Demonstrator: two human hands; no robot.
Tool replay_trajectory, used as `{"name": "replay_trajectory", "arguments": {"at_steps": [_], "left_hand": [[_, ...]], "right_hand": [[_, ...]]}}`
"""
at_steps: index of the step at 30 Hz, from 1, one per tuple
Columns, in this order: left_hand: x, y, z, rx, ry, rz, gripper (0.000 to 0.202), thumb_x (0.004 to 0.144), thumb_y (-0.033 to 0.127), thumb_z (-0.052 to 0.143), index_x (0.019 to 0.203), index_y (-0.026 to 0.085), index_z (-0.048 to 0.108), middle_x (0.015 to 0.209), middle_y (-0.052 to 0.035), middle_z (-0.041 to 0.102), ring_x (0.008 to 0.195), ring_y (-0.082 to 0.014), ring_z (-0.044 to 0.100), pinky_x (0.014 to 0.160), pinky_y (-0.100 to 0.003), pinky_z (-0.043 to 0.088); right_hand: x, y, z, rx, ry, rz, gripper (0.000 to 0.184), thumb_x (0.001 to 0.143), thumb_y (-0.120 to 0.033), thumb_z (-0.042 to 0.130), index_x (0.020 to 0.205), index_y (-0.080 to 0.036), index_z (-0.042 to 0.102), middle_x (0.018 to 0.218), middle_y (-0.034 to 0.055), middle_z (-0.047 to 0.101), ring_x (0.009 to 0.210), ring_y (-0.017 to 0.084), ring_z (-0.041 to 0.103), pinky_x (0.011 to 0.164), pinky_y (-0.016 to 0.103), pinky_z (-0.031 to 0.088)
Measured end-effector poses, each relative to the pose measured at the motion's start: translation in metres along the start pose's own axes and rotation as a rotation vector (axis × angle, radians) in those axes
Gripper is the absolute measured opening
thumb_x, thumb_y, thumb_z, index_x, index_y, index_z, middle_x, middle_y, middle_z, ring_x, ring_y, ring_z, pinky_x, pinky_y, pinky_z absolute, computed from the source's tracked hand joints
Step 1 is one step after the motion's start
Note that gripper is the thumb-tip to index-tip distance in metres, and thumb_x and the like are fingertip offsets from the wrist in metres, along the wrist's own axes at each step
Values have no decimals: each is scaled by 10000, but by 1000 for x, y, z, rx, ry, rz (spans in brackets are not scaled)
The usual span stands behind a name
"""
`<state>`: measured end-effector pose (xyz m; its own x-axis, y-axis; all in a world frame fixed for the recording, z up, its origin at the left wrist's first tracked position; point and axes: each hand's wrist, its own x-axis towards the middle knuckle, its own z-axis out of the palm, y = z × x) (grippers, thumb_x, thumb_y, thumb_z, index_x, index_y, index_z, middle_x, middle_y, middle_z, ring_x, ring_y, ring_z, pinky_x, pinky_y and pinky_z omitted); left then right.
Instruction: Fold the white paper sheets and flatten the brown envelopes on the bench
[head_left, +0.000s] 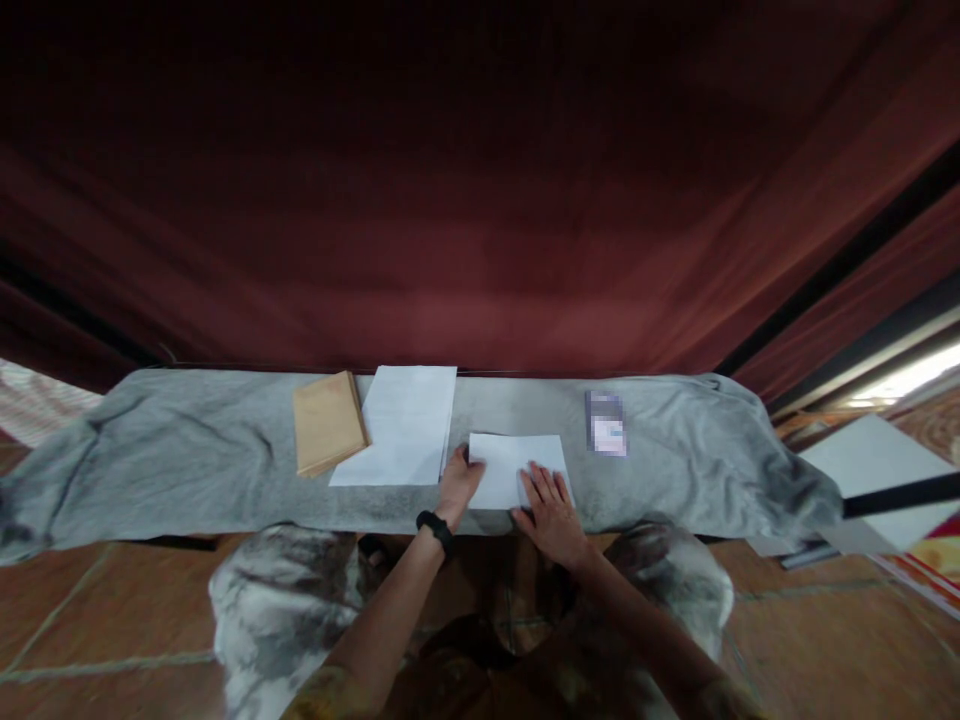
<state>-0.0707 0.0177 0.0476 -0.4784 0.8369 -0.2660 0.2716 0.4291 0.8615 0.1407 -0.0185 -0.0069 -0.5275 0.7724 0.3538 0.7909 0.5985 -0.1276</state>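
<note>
A white sheet of paper (pixel 504 462), apparently folded, lies in front of me on the grey cloth. My left hand (pixel 459 484), with a black band on the wrist, pinches its left edge between thumb and fingers. Stretched over the right part of the same paper is my right hand (pixel 553 515), its fingers extended and pressing down. Just left of my left hand rests a stack of larger white sheets (pixel 411 425). A bundle of brown envelopes (pixel 328 424) overlaps the left side of that stack.
The grey cloth (pixel 217 440) covers a long narrow bench or table. A small blurred-out item (pixel 607 424) lies to the right of the paper. Behind hangs a dark red curtain (pixel 480 250). White boards (pixel 881 470) and dark metal bars are at the far right.
</note>
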Motion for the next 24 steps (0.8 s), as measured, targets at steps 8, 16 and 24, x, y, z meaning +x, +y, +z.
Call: {"name": "replay_trajectory", "arguments": {"at_steps": [8,16,24], "left_hand": [[-27,-1,-6,-462,-31,-97,272,644,375,719,814,179,639,701,-13,690,624,-171,654,569,-277,489],[-64,-3,16,-781,-90,-152,394,598,408,811,853,197,597,865,-47,724,805,-202,709,778,-377,572],[-45,-39,-8,-736,97,121,366,825,405,657,1146,239,599,1201,-64,670,1128,-224,653,983,-411,516]], "right_hand": [[23,-4,-26,30,-45,-69,477,955,-128,477,1421,-204,537,1485,104,534,1358,259,476,1183,471,260],[42,22,-18,252,48,121,540,873,-32,444,1321,-249,652,1369,76,622,1231,244,556,1044,413,447],[32,37,-3,574,55,334,294,965,-261,460,1023,-229,746,1061,77,732,1047,225,657,974,366,513]]}}
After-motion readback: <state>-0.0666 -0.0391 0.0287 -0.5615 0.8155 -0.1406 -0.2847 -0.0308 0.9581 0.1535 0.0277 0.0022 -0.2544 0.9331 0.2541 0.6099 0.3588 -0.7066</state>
